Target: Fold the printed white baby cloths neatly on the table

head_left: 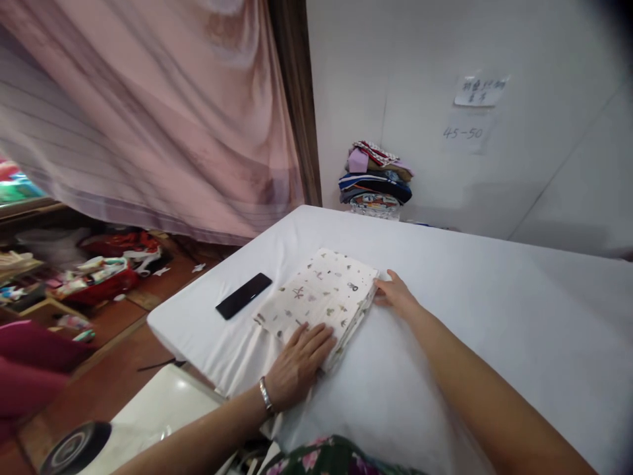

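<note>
A folded cream cloth with small printed motifs (321,293) lies on the white-covered table (494,316). My left hand (297,363) rests flat on the cloth's near corner, fingers stretched out, a bracelet at the wrist. My right hand (395,293) touches the cloth's right edge near its far corner, fingers extended and partly tucked against the folded layers. A black phone (243,295) lies on the table just left of the cloth.
A stack of folded clothes (376,181) sits by the white wall behind the table. A pink curtain (148,112) hangs at left. Clutter and a red basket (103,274) lie on the floor at left. A white appliance with a round dark part (74,448) stands near me.
</note>
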`<state>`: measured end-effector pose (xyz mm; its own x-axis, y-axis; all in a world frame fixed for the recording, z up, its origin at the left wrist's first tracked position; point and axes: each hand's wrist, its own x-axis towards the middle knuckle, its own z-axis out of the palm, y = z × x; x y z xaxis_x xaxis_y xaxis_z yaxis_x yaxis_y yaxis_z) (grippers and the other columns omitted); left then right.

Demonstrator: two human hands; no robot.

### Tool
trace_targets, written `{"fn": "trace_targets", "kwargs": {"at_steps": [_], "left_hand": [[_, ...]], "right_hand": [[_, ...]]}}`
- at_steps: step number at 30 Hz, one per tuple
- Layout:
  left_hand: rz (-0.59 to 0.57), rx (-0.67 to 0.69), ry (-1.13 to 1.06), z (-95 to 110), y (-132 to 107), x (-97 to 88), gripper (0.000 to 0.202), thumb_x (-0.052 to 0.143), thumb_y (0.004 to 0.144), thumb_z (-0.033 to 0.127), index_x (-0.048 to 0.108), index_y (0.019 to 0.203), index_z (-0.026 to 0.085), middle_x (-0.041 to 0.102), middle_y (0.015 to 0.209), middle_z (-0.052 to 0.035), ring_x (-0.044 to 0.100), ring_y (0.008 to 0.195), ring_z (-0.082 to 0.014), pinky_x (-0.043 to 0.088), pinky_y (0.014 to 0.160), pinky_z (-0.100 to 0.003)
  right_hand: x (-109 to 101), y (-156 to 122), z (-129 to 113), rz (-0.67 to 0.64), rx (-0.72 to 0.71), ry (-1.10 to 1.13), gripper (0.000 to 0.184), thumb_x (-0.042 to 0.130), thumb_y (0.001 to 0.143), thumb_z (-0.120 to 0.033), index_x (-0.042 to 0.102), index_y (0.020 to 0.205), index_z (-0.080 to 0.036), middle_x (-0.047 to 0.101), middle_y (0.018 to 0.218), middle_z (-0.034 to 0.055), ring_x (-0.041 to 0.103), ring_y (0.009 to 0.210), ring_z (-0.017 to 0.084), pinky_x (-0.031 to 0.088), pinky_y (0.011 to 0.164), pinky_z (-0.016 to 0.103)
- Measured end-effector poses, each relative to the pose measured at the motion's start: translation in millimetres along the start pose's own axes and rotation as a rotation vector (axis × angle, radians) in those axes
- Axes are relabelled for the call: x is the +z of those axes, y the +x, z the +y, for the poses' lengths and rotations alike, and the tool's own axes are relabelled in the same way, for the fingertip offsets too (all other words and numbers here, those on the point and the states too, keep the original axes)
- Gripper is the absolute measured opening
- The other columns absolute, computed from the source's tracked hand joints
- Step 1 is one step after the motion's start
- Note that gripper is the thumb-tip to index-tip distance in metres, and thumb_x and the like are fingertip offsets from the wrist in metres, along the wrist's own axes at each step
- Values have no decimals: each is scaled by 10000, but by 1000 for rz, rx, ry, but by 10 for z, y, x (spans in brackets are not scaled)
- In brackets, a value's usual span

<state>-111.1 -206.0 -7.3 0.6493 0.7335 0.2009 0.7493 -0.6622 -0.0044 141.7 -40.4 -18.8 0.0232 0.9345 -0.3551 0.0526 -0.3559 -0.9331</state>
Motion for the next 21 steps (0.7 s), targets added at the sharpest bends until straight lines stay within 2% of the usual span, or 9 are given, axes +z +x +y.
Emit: {"fn": "trace_targets", "kwargs": {"at_steps": [3, 6, 9, 13, 16, 21], "left_hand": [[38, 8, -26, 24, 21, -21, 715, 383, 660, -6, 309, 1344, 189, 378, 1373, -65, 281, 1287, -220, 158, 1063, -500], [86, -14, -70, 29, 27, -47, 689, 401, 655, 15, 342, 1319, 189, 438, 1326, -73, 327, 1256, -219, 171, 1059, -490], [114, -43, -109, 24, 27, -70, 642, 430, 640, 37, 408, 1262, 197, 518, 1231, -81, 389, 1204, -227, 206, 1046, -488], [179, -29, -129, 6, 35, -87, 519, 444, 646, 55, 491, 1145, 192, 582, 1076, -83, 480, 1085, -218, 267, 1018, -469], [247, -9, -125, -24, 62, -112, 492, 431, 661, 53, 485, 1134, 177, 594, 1031, -79, 504, 1031, -203, 289, 1002, -455], [304, -9, -118, -83, 179, -254, 487, 408, 695, 69, 461, 1166, 181, 600, 1010, -78, 532, 982, -192, 280, 999, -470]], "right_hand": [[5, 93, -101, 70, -23, -204, 861, 594, 704, -423, 127, 1392, -198, 513, 1206, 135, 595, 880, 198, 512, 548, 260], [24, 212, -187, 88, -16, -356, 864, 636, 645, -452, 238, 1367, -192, 482, 1246, 147, 572, 936, 227, 491, 596, 276], [60, 335, -234, 91, -29, -394, 813, 714, 555, -356, 398, 1283, -180, 462, 1264, 156, 553, 970, 237, 470, 652, 271], [119, 429, -252, 59, -45, -380, 636, 711, 522, -230, 537, 1129, -152, 588, 1081, 138, 590, 847, 217, 461, 613, 261], [133, 432, -264, 35, -48, -312, 560, 663, 555, -185, 543, 1102, -163, 626, 990, 109, 600, 772, 192, 461, 569, 246], [49, 407, -346, 47, -74, -174, 655, 627, 606, -182, 431, 1231, -174, 606, 1040, 111, 600, 756, 160, 476, 580, 245]]}}
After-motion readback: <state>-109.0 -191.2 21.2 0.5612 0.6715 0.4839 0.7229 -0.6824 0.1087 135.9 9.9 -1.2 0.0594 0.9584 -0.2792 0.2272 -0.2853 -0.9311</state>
